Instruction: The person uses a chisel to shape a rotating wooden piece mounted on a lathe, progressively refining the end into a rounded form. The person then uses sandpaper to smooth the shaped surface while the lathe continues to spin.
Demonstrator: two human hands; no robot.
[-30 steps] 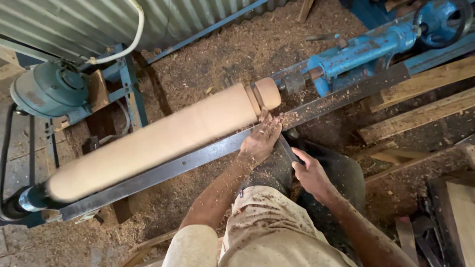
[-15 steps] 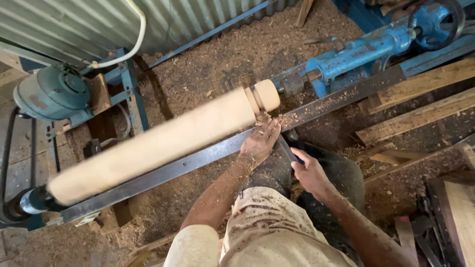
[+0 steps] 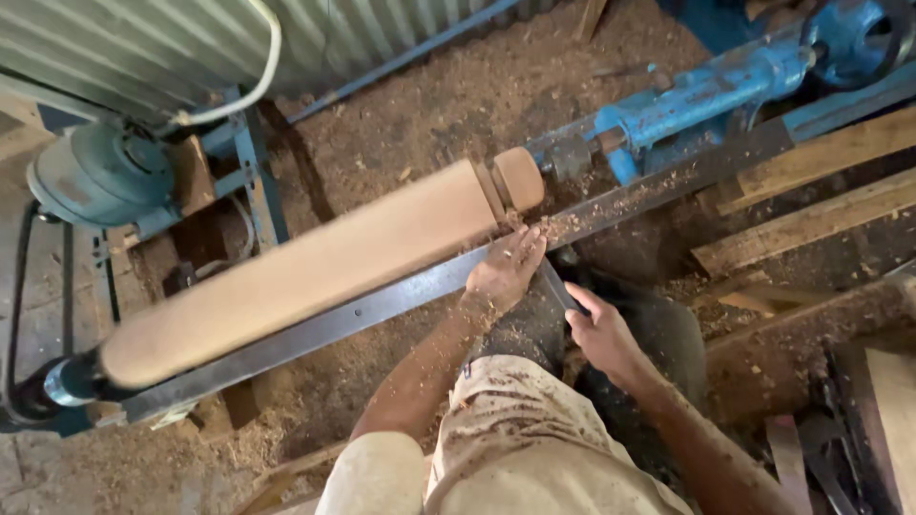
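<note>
Inspection of the wood lathe, seen from the head view.

The wooden workpiece (image 3: 315, 272), a long pale cylinder, is mounted between the drive end at the near left and the blue tailstock (image 3: 706, 91) at the far right. Its long axis runs diagonally, from low left up to the right, parallel to the steel tool rest bar (image 3: 382, 310) just in front of it. At its right end a narrow groove sets off a short rounded knob (image 3: 518, 178), and that end points toward the tailstock.

The left hand (image 3: 506, 272) is the nearer one. It rests on the bar directly below the grooved end, fingers curled down over a dark tool blade (image 3: 556, 286), the fingertips just beside the wood. The right hand (image 3: 603, 334) sits nearer the body, to the right, closed around the tool's rear part; the handle itself is mostly hidden. The workpiece therefore lies beyond and left of both hands, the tool crossing its axis near the knob.

Shavings (image 3: 592, 217) lie along the bar and floor. A grey-blue motor (image 3: 100, 176) stands at far left.
</note>
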